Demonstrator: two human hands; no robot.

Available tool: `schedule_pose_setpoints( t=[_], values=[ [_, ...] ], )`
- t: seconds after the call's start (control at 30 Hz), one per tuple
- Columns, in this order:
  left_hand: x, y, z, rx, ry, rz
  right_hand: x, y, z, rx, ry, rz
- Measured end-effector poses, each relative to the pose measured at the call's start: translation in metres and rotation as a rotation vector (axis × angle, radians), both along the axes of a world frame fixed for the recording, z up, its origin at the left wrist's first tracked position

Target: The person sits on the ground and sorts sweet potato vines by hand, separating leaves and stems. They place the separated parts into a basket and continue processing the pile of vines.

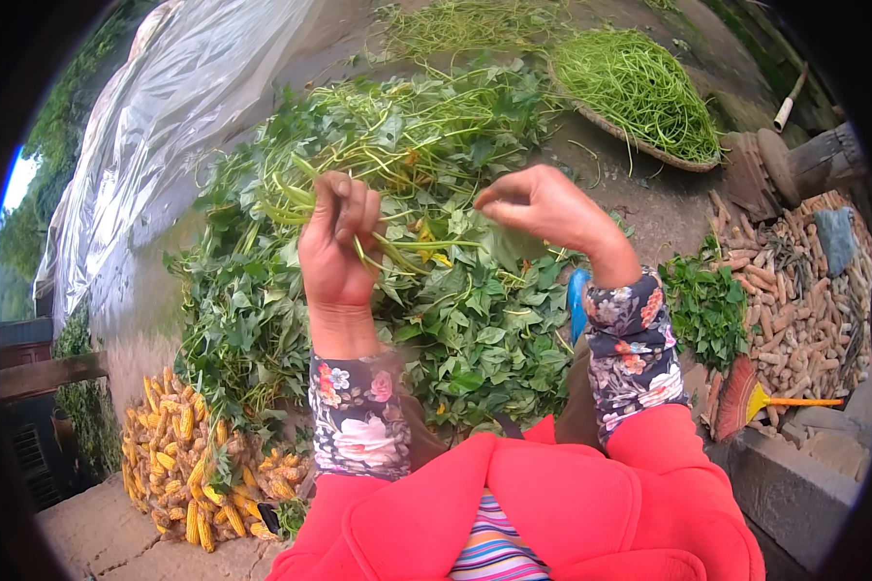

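My left hand (340, 240) grips a small bunch of green leaf stalks (291, 200), whose ends stick out past both sides of the fist. To its right hovers my right hand (552, 210), its thumb and fingers drawn close together. A pale green leaf (512, 243) shows as a blur just below that hand; whether the fingers hold it I cannot tell. Under both hands spreads a large heap of leafy green vines (472, 334), with a few yellowed leaves among them.
A round woven tray (610, 123) piled with stripped green stalks (636, 83) sits at far right. More stalks (472, 29) lie behind the heap. Corn cobs (178, 465) are piled at lower left, bare cobs (792, 312) at right beside a broom (745, 399). Plastic sheeting (182, 123) hangs at left.
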State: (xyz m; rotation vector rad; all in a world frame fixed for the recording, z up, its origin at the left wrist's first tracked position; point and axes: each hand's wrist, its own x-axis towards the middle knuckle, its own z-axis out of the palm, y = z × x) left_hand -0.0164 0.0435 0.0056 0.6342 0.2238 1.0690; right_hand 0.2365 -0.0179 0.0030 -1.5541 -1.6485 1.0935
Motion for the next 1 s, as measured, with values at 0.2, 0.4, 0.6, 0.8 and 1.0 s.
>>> schedule_pose_setpoints(
  t=[0.2,0.4,0.6,0.8,1.0],
  values=[
    [-0.007,0.008,0.0,-0.03,-0.129,-0.007,-0.041,-0.004,-0.017,0.144,-0.287,0.263],
    [-0.039,0.023,-0.007,-0.006,-0.247,0.017,-0.026,-0.004,-0.018,0.101,-0.175,0.236],
    [-0.04,0.021,-0.008,0.014,-0.268,-0.01,-0.022,0.0,-0.024,0.219,-0.012,-0.005],
    [-0.042,0.02,-0.004,0.038,-0.251,0.013,0.01,0.011,-0.046,0.076,0.41,-0.464],
    [-0.08,0.027,-0.013,0.042,-0.134,0.254,-0.027,0.016,-0.095,-0.33,-0.124,-0.007]
  ],
)
